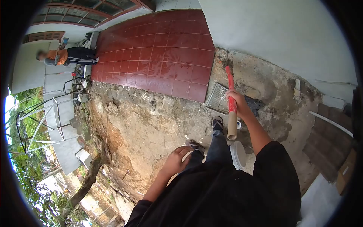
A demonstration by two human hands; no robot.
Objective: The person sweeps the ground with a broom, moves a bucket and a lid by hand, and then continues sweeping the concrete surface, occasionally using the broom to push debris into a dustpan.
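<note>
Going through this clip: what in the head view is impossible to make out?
Head view throughout:
1. The white bucket is partly hidden behind the person's leg; contents unseen.
2. The broom has small, blurred bristles, and the right hand covers part of its handle.
3. The grated thing beside the broom is too unclear to identify.
4. The distant person is too small to tell what they do.

Red floor tiles (159, 56) covered the far middle, and rough bare ground (151, 125) lay nearer. A metal grate (216, 97) rested at the tiles' right edge. A white bucket (239, 155) stood near. A person in orange (66, 56) was far left, and a tree trunk (89, 178) leaned near left.
</note>
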